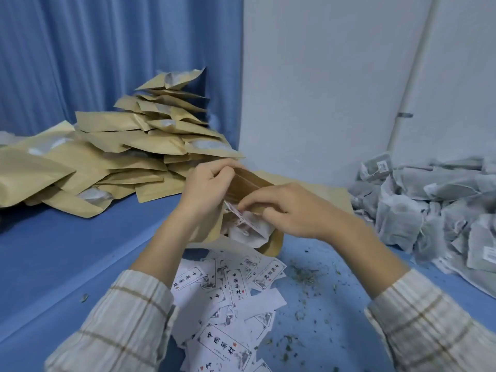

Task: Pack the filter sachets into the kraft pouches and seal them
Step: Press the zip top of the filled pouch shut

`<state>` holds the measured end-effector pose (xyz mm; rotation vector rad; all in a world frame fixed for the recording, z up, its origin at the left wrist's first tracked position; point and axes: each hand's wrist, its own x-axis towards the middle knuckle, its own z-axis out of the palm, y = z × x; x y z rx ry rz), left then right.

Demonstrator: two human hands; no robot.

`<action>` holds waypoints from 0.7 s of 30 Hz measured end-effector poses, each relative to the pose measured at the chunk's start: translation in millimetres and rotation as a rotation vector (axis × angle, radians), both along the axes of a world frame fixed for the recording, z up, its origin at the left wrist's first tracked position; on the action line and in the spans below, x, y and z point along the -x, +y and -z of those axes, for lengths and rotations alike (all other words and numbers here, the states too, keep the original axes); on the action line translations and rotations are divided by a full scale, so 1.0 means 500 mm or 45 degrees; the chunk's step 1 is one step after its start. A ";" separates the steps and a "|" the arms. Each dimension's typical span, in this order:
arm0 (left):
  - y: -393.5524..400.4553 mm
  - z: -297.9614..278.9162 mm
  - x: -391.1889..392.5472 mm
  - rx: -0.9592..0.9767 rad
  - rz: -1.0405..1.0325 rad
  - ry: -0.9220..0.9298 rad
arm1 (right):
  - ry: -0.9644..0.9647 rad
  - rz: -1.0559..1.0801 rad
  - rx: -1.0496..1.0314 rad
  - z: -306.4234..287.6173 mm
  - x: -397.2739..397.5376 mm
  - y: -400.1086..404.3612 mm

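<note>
Left of the open brown kraft pouch lay a heap of tan kraft pouches on the blue table. The left hand pinched the pouch's upper lip, holding the mouth open. Below it, printed white paper labels lay scattered. The right hand, fingers curled, pinched a white filter sachet with its tag at the pouch mouth. Right of the pouch sat a pile of grey filter sachets. Filling seemed underway; next, probably, pushing the sachet fully inside, then pressing the lip closed.
</note>
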<state>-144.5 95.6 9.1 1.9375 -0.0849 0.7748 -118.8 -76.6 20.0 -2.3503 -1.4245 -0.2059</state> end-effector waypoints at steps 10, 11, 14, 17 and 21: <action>-0.039 -0.074 -0.015 0.082 0.261 -0.013 | -0.651 0.200 0.581 -0.063 0.021 0.005; -0.045 -0.080 -0.015 0.068 0.284 -0.019 | -0.710 0.255 0.652 -0.063 0.020 0.012; -0.057 -0.091 -0.017 0.062 0.339 -0.039 | -0.805 0.324 0.736 -0.064 0.015 0.021; -0.056 -0.093 -0.020 0.085 0.377 -0.027 | -0.524 0.253 0.680 -0.092 0.017 -0.002; -0.056 -0.111 -0.026 0.054 0.373 0.034 | -0.106 0.028 0.519 -0.147 0.026 -0.047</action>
